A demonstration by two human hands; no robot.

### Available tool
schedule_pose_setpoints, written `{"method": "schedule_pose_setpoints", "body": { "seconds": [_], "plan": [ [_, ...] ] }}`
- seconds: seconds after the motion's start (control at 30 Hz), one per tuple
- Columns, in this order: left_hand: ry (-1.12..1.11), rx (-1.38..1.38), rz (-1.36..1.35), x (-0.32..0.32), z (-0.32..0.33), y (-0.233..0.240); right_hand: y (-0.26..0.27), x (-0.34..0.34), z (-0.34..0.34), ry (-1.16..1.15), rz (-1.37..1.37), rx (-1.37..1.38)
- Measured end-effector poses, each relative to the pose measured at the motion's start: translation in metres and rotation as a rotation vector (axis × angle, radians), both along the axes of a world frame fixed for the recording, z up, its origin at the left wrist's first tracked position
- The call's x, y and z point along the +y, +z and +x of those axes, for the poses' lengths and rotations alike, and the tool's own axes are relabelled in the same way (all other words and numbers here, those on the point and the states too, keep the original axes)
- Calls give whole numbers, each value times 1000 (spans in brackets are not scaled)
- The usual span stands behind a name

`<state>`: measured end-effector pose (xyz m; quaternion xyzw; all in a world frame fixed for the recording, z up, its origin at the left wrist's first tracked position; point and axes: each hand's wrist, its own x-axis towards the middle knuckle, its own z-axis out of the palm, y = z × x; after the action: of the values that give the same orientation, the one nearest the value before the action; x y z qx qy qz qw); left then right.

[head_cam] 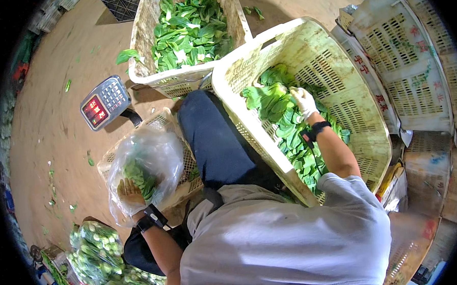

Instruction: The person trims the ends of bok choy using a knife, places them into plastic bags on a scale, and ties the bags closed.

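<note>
My left hand (130, 194), in a thin pale glove, is inside or against the left side of a clear plastic bag (161, 145), its fingers extended beside leafy greens (136, 171) in the bag. The bag rests over a low plastic crate (170, 118) beside a digital scale display (105, 102) with lit red digits. My right hand (304, 101), in a white glove, reaches into a large tilted plastic basket (247, 134) and closes on a head of bok choy (274, 102) lying on more bok choy (289, 134). How firmly it grips is partly hidden.
Another crate (189, 73) of loose bok choy stands ahead, near a black crate (121, 6). Bagged bok choy (97, 251) lies at the lower left. Stacked white crates (412, 62) line the right side. Leaf scraps (90, 160) dot the floor.
</note>
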<state>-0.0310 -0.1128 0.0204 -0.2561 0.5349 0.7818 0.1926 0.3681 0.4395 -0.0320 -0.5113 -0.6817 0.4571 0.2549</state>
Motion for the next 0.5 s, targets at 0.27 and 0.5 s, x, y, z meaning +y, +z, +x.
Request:
{"method": "schedule_pose_setpoints", "body": {
  "seconds": [0.27,0.5],
  "plan": [
    [-136,81,15,11,10,-11,-23,59,-46,552,155,-686],
    [-87,-20,-106,27,18,-2,-33,94,-63,537,-152,-802]
  ]
}}
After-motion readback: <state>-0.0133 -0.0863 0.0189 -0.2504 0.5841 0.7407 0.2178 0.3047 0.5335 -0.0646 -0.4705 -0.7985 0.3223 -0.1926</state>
